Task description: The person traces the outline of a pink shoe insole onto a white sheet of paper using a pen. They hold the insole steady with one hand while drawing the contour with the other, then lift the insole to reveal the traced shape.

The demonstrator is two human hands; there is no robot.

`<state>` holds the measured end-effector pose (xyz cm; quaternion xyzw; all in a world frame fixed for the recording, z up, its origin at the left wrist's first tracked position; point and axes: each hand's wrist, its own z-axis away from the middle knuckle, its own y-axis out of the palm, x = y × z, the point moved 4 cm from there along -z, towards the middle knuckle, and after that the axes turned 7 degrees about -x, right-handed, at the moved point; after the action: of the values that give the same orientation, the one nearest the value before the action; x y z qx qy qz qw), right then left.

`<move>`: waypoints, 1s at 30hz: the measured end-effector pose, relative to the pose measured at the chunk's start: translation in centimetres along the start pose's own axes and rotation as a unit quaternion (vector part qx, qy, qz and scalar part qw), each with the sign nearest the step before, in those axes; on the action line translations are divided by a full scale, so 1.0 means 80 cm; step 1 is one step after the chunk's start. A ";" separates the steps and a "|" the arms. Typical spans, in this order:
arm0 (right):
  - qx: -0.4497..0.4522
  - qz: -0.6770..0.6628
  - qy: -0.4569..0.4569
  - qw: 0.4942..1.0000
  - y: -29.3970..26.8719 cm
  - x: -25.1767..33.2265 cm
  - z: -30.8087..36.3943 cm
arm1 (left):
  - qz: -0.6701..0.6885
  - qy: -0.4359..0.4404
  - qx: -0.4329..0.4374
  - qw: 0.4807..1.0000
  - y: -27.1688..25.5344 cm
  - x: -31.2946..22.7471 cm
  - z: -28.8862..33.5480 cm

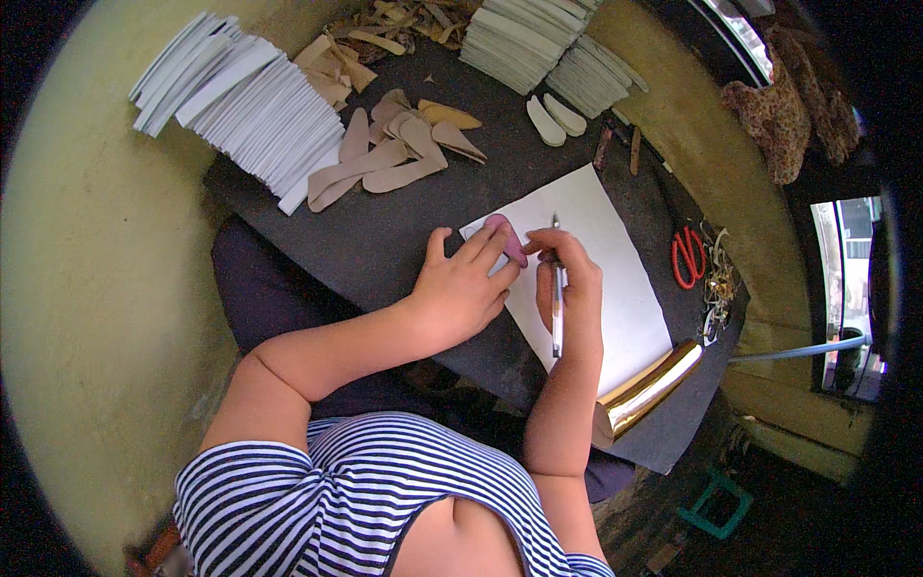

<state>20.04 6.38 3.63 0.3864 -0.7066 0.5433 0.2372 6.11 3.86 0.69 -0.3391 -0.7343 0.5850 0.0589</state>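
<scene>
A white sheet (604,288) lies on the dark table, its near end curling into a gold roll (654,389). On the sheet's far left part sits a small mauve sole-shaped piece (511,238). My left hand (463,279) rests with its fingers spread, their tips on this piece. Close by on the right, my right hand (575,274) is closed around a clear pen (558,332). The pen runs lengthwise along the palm, one end beyond the fingers. Its index fingertip is near the right edge of the mauve piece.
Beige sole-shaped cutouts (399,154) lie beyond my left hand. Stacks of white strips (274,120) and pale pieces (524,43) stand at the back. Two white soles (546,122) lie near the wall. Red-handled scissors (688,258) and gold scraps (717,288) are at the right edge.
</scene>
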 end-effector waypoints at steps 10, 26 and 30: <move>-0.041 0.009 0.003 0.999 0.002 -0.003 -0.001 | 0.008 -0.004 0.005 1.000 0.015 -0.007 0.004; -0.031 -0.029 0.014 0.999 -0.003 -0.013 -0.002 | 0.000 0.000 0.001 1.000 0.023 -0.010 0.006; -0.010 -0.200 0.134 0.970 -0.005 -0.032 -0.008 | -0.025 -0.004 -0.014 1.000 0.029 -0.016 0.004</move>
<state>21.81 7.67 2.10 0.4416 -0.5818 0.5245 0.4375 7.93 3.05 -1.06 -0.3193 -0.7512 0.5739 0.0660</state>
